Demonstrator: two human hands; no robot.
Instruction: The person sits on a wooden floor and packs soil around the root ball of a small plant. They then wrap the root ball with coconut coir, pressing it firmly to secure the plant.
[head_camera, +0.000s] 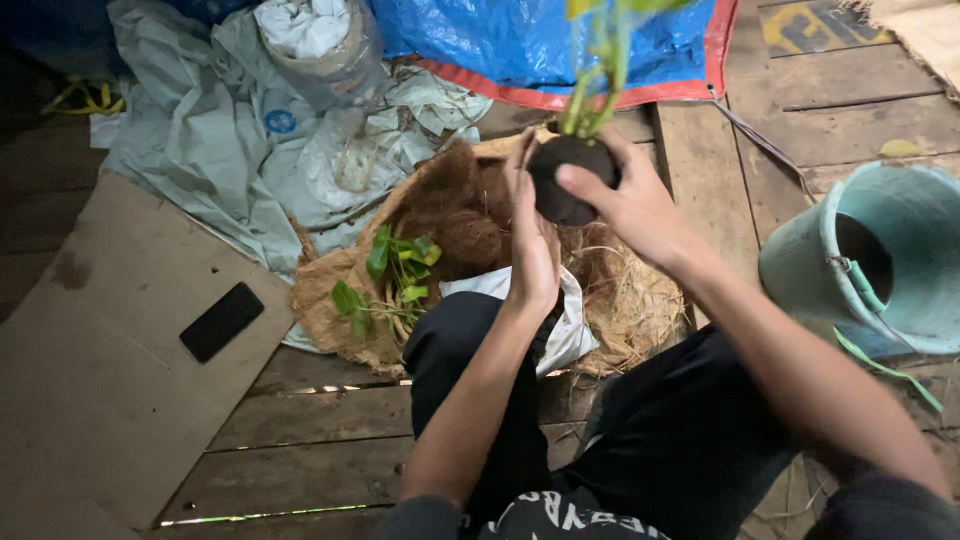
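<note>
This is looking like a makeshift potting spot on a rough outdoor deck or shed floor — weathered wooden floor planks (330, 420) with gaps between them are lying underfoot. A blue plastic tarpaulin with a red edge (520, 45) and crumpled grey plastic sacks (210, 130) are spreading across the back. A shallow heap of brown coconut fibre on burlap (460, 225) is sitting in the middle, with loose green leafy cuttings (395, 275) lying on it. A pale green plastic bucket (900, 260) is standing at the right, and a flat sheet of brown cardboard (110, 370) is serving as a mat — gardening clutter, dimly lit.
</note>
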